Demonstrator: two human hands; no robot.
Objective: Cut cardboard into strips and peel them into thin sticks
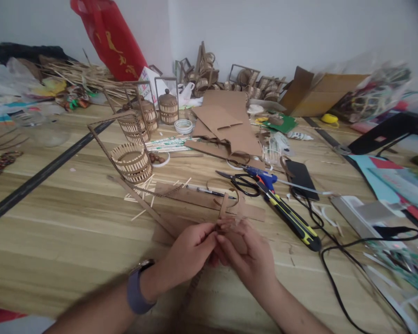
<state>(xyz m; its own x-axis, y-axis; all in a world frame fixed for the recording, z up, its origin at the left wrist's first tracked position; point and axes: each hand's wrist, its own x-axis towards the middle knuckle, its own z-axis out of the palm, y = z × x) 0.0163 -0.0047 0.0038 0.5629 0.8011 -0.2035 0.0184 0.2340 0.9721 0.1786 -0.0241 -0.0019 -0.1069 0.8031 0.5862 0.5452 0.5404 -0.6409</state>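
Observation:
My left hand point(194, 245), with a watch on its wrist, and my right hand point(253, 254) meet at the front middle of the table. Fingertips of both are pinched together on a brown cardboard strip point(224, 204). One end of it pokes up above the fingers; most of the rest is hidden by them. Just beyond lie flat cardboard pieces point(181, 197), a pen point(212, 192) and thin bamboo sticks point(139, 197). A small slatted basket with a tall handle point(132, 162) stands to the left.
Black scissors point(245, 184), a blue glue gun point(263, 176), a yellow-black utility knife point(289, 218) and a phone point(302, 180) lie to the right. A black cable point(329, 278) curls nearby. Large cardboard sheets point(226, 120) and finished lidded baskets point(168, 109) stand behind.

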